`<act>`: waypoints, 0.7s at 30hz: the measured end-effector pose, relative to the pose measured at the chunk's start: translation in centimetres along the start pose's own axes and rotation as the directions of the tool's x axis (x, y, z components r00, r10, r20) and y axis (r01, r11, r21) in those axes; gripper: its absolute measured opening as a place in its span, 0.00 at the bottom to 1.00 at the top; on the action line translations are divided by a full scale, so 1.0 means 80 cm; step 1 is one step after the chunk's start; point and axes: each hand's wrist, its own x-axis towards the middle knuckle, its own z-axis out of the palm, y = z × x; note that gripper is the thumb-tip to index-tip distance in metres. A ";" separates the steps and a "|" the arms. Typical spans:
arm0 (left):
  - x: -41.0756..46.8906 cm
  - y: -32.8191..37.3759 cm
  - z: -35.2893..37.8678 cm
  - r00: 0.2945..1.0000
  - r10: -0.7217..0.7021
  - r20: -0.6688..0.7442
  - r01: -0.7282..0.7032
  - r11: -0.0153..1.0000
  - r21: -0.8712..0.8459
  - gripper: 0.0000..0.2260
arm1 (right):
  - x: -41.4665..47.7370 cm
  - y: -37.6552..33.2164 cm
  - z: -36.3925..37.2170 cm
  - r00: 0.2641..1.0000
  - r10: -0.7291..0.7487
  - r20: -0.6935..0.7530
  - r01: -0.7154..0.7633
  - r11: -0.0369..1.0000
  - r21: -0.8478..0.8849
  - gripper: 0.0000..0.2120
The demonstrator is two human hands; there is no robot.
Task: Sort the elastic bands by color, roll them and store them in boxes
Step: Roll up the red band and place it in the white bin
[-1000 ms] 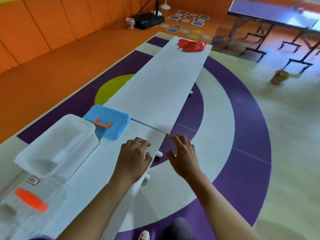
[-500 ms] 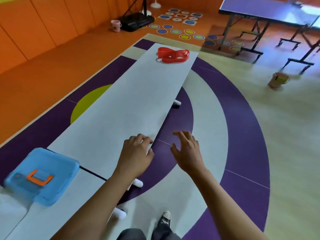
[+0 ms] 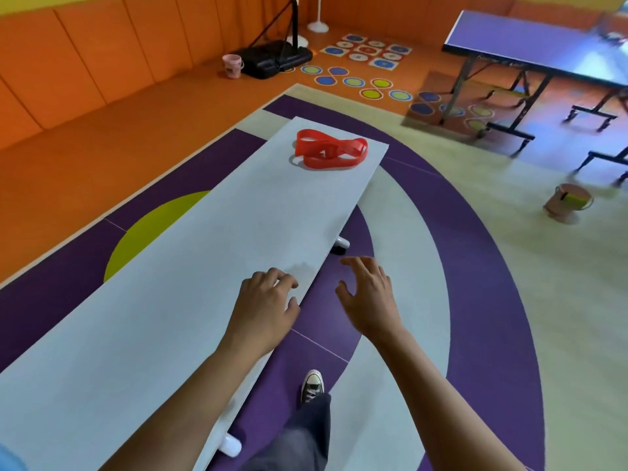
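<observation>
No storage box shows fully; only a blue corner (image 3: 8, 458) peeks in at the lower left edge. A tangle of red elastic bands (image 3: 329, 153) lies at the far end of a long white table (image 3: 176, 300), with bare tabletop between it and the hands. The left hand (image 3: 263, 312) hovers over the table's right edge, fingers curled and empty, while the right hand (image 3: 368, 295) hangs beside the table above the floor, fingers spread and empty.

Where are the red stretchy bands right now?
In the head view, the red elastic bands lie in a tangled pile at the far end of the long white table, ahead of both empty hands and near the table's right edge.
</observation>
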 end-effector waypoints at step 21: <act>0.499 -0.007 0.126 0.967 -0.238 0.092 0.234 0.971 0.052 0.12 | 0.557 0.168 -0.003 0.963 -0.140 0.230 0.160 0.984 -0.071 0.20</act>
